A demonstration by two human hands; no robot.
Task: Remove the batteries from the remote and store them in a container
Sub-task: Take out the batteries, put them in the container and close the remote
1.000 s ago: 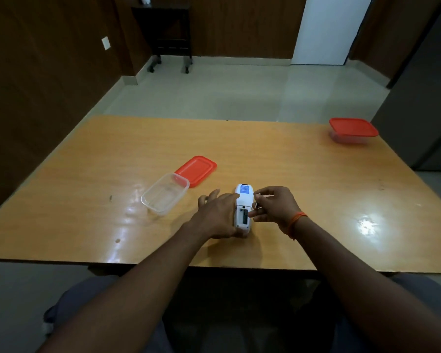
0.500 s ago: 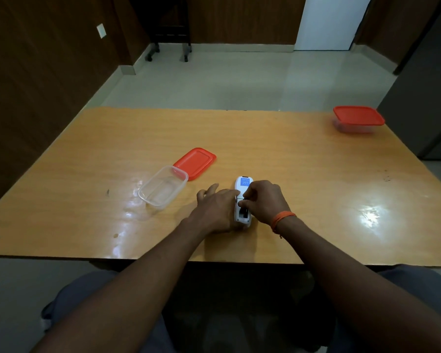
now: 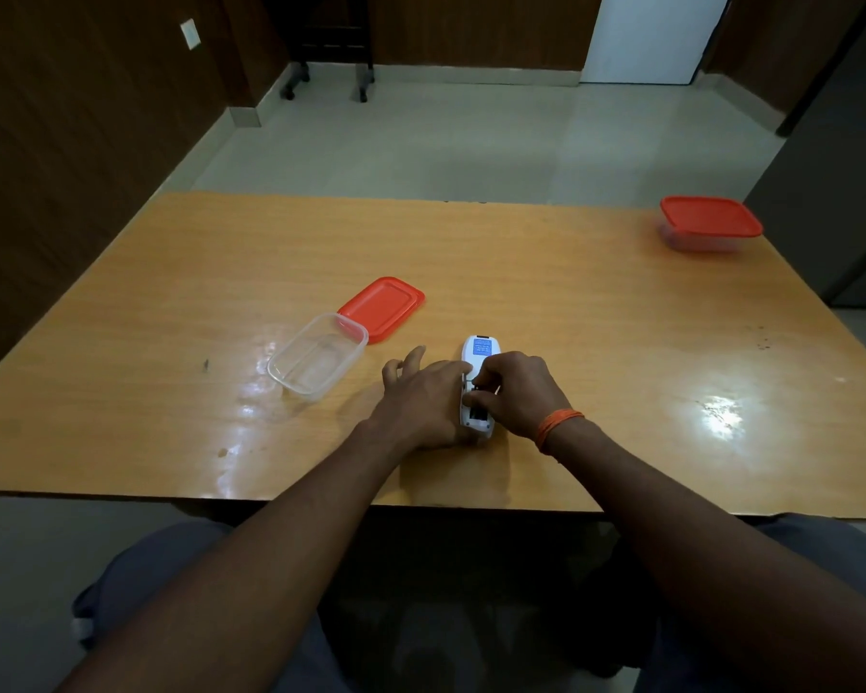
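My lap [image 3: 171, 567], in dark trousers, fills the foreground below the desk's near edge, both bare forearms reaching forward over it. On the wooden desk [image 3: 596, 317], my left hand [image 3: 423, 402] lies palm down with fingers loosely spread, its thumb side pressed against the left edge of the white remote [image 3: 481, 353]. The remote rests face down near the front edge, a blue label at its far end and its battery compartment [image 3: 476, 418] open at the near end. My right hand [image 3: 513, 395], an orange thread band [image 3: 558, 427] at the wrist, is curled over the remote's back, fingertips bunched together at the compartment; whether a battery is pinched between them is hidden from view. Just left of my left hand stands a clear plastic container [image 3: 316, 360], uncovered, its far corner overlapping a red lid [image 3: 383, 307] lying flat on the desk. Well apart, at the far right corner, sits a second container [image 3: 710, 223] closed with a red lid. Beyond the desk are pale floor tiles [image 3: 421, 142], the castor feet of a dark stand [image 3: 328, 82], and a white door [image 3: 646, 37] between brown panelled walls.
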